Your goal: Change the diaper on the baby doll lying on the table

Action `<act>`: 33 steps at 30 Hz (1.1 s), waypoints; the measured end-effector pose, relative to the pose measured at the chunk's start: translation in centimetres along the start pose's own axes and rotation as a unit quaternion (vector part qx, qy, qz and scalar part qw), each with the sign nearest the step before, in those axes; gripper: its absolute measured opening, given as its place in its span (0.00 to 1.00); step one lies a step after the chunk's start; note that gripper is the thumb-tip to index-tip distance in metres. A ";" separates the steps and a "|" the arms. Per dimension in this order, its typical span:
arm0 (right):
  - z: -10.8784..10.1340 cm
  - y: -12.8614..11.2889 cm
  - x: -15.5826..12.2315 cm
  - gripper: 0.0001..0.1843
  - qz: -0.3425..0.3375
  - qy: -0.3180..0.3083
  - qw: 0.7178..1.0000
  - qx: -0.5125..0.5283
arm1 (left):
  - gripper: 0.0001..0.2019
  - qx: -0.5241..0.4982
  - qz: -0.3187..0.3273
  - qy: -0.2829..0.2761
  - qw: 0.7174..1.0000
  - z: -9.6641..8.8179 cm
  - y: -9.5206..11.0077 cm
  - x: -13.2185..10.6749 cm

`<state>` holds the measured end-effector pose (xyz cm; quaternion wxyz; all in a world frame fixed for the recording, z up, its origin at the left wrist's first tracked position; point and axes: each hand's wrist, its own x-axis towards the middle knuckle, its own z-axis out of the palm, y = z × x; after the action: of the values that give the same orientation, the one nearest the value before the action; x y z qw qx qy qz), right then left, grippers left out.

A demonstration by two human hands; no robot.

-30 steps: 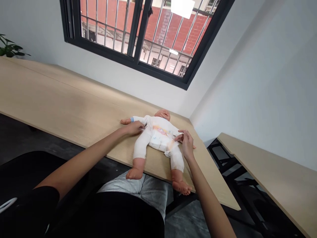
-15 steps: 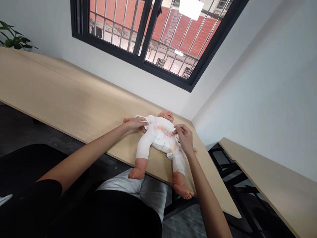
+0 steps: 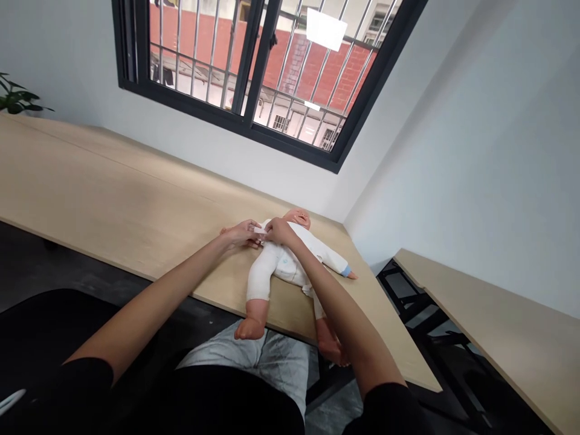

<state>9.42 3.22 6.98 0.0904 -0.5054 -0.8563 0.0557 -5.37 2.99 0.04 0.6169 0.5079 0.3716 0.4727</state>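
Note:
A baby doll (image 3: 290, 263) in a white bodysuit lies on its back on the wooden table (image 3: 136, 205), its head toward the window and its bare feet over the near edge. My left hand (image 3: 240, 233) pinches the white cloth at the doll's left shoulder. My right hand (image 3: 277, 230) has crossed over the doll's chest and its fingers are closed on the same piece of cloth, touching my left hand. The doll's other arm, with a blue cuff (image 3: 346, 270), lies stretched out to the right.
A barred window (image 3: 254, 78) fills the wall behind the table. A green plant (image 3: 16, 99) stands at the far left. A second wooden table (image 3: 489, 320) stands to the right, with dark frames beneath. My lap is below the table edge.
My right hand has moved from the doll's right hip across its body to the left shoulder, meeting my left hand. My left hand has stayed on the shoulder.

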 end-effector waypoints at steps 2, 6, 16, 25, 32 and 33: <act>-0.1 0.6 0.1 0.06 0.014 0.004 1.000 0.005 | 0.24 0.005 -0.014 0.007 1.000 -0.4 0.0 0.1; 0.3 1.4 0.6 0.04 0.050 0.026 0.998 0.005 | 0.25 0.007 -0.032 -0.006 0.999 -0.8 0.2 -0.3; 1.1 2.0 1.3 0.03 0.063 0.043 0.997 0.016 | 0.21 0.008 -0.047 -0.033 0.998 -0.9 0.4 -0.6; 1.5 1.9 0.6 0.15 -0.072 0.011 0.994 0.085 | 0.23 0.000 -0.010 -0.036 0.999 -0.6 -0.4 -0.3; 2.4 2.5 1.0 0.08 -0.043 0.082 0.992 0.084 | 0.19 0.041 -0.014 -0.046 0.998 -0.4 -0.3 -0.2; 2.4 2.5 1.0 0.08 -0.039 0.089 0.992 0.085 | 0.17 0.051 -0.018 -0.047 0.997 -0.4 -0.3 -0.1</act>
<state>10.60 5.34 4.26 0.2108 -0.4652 -0.8561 0.0795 -5.74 2.98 -0.36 0.6152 0.5537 0.3748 0.4177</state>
